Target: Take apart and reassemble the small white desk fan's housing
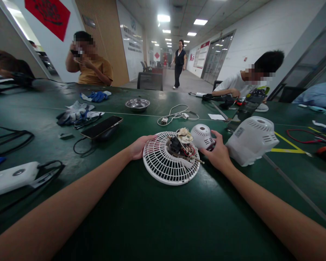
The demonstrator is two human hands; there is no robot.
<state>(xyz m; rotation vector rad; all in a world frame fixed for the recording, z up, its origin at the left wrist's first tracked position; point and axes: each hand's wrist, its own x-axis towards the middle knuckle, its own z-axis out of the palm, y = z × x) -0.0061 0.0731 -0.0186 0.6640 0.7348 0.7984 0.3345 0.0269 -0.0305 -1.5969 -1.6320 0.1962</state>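
Note:
A round white fan grille (pixel 160 163) stands tilted on the green table, with an exposed motor and wiring (pixel 180 146) at its middle. My left hand (pixel 140 146) grips the grille's left rim; its fingertips are hidden behind it. Beside the motor, my right hand (pixel 218 152) holds a small white vented motor cover (pixel 202 135), thumb in front and fingers around its right side. The cover sits close against the motor; whether they touch I cannot tell. Right of my right hand stands a larger white plastic housing (pixel 251 141) with vent slots.
Behind the grille lie a coiled white cable (pixel 176 116) and a metal bowl (pixel 137 104). To the left are a phone (pixel 103 127), work gloves (pixel 75 113) and a white power strip (pixel 15 178). Co-workers sit across the table; one person (pixel 180 63) walks in the aisle.

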